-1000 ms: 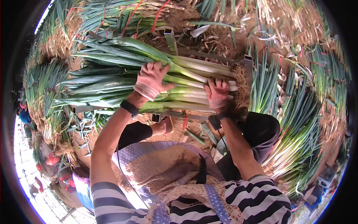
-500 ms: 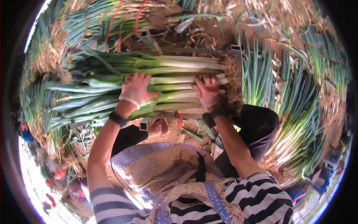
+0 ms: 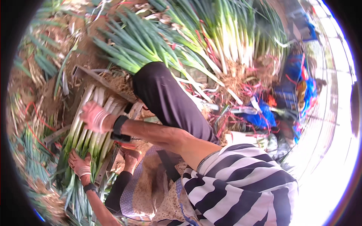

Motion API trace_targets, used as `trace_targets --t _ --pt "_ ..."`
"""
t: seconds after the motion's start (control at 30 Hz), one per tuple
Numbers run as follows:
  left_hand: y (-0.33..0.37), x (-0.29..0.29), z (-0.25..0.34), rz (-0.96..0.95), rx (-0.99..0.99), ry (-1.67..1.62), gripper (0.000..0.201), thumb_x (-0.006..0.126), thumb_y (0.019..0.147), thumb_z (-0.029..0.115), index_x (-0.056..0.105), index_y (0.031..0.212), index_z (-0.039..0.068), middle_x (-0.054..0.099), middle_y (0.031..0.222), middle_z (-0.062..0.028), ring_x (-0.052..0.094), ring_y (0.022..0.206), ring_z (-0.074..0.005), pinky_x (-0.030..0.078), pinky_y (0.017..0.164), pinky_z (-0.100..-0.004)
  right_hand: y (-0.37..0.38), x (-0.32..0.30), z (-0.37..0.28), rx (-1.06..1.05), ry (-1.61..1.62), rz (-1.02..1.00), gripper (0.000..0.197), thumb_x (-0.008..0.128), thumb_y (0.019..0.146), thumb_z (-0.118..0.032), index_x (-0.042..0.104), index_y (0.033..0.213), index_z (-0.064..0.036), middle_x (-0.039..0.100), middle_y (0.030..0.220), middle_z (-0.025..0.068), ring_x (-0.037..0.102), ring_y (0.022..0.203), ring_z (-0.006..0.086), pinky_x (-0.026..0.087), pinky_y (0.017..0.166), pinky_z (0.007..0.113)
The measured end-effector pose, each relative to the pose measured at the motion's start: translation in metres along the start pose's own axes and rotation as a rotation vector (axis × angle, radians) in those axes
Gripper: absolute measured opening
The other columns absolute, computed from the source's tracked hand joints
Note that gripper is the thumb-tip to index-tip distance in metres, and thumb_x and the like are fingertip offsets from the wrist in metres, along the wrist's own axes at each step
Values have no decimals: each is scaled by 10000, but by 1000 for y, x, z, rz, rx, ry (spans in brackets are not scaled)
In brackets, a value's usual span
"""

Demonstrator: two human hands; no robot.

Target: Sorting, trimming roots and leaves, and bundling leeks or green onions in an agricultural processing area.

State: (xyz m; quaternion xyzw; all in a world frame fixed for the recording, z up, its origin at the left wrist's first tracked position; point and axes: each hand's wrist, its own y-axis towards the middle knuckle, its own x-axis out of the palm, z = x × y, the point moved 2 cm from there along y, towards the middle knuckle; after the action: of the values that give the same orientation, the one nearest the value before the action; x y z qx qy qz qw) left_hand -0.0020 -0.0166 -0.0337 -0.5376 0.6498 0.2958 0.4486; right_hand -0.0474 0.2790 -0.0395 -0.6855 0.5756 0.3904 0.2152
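Note:
A row of long green onions (image 3: 85, 139), white stalks beside dark green leaves, lies across a low metal frame (image 3: 100, 80) at the left. On the green part rests my left hand (image 3: 80, 164), fingers laid over the onions and thumb apart. My right hand (image 3: 94, 116) is over the white stalks, smeared by motion, so its finger pose and any contact with them are unclear. Both hands wear pale gloves. The root ends are partly hidden beside my raised right knee (image 3: 162, 88).
Large bunches of green onions (image 3: 230, 34) lie on the ground at the far side. Red ties (image 3: 249, 88) are strewn near their roots. Blue bags (image 3: 264, 115) sit to the right. More onions (image 3: 36, 150) and loose leaves cover the left side.
The view has swung to the right, so the frame and onions now appear at the left. My right hand has shifted on the stalks; the left stays on the green part.

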Motion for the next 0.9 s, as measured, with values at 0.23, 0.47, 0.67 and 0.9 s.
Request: trace_targets --t 0.23,0.47,0.67,0.9 --pt "23 -4 -5 -224 -1 -1 916 639 671 591 336 1354 62 422 1312 -186 392 1212 -365 310 1015 -458 -106 -292 -11 -221 86 477 205 601 758 -312 609 750 -107 592 765 79 582 747 246 468 638 374" --pt "26 -57 11 -244 -88 85 866 669 677 521 346 1366 108 368 1385 -155 345 1259 -353 291 1042 -445 -411 -273 254 660 -326 23 182 542 847 -182 650 932 -62 645 907 96 637 755 264 513 674 333" --pt "27 -85 -27 -69 -149 -804 579 595 837 351 468 1278 -2 473 1311 -166 469 1162 -300 337 991 -376 -607 -151 320 1445 86 406 302 592 771 -209 633 1044 -83 650 864 160 631 789 271 477 718 349" --pt "14 -157 57 -168 -220 -1135 448 551 901 292 535 1211 -31 585 1139 -117 525 1033 -194 368 925 -272 -565 -126 376 1394 -145 183 427 589 745 -208 553 1167 -149 547 1148 191 532 1054 365 466 856 415"
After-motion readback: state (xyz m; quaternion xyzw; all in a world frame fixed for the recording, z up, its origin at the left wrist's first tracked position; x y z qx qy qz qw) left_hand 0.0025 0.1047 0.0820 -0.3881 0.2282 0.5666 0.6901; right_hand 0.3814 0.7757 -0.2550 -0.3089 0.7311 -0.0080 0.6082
